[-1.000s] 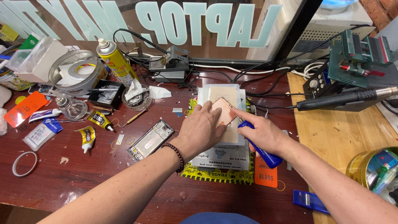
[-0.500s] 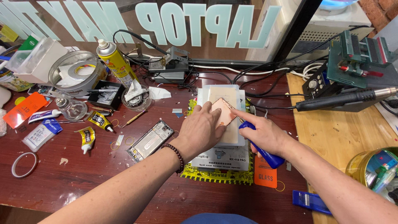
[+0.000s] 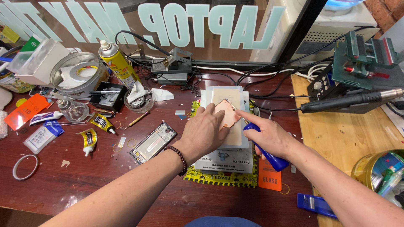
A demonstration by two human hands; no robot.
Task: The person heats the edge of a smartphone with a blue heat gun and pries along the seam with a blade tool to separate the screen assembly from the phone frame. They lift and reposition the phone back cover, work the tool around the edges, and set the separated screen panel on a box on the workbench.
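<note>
Head view: phone panel [image 3: 228,112] under fingers [image 3: 209,110].

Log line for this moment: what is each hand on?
left hand: pressing rose-gold phone back flat on heating pad | right hand: gripping blue-handled tool, forefinger at the phone's edge | bench: dark red table

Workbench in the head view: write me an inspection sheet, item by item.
Surface: dark red table, wooden bench at right.
Job's things: rose-gold phone back on white heating pad.
Clutter: yellow spray can, glue tubes, phone frame, tape rolls.
Hands: left hand presses the phone back; right hand holds blue-handled tool, fingers touching the phone edge.
Cables: black tangle behind the pad.
Surroundings: lettered glass window.
</note>
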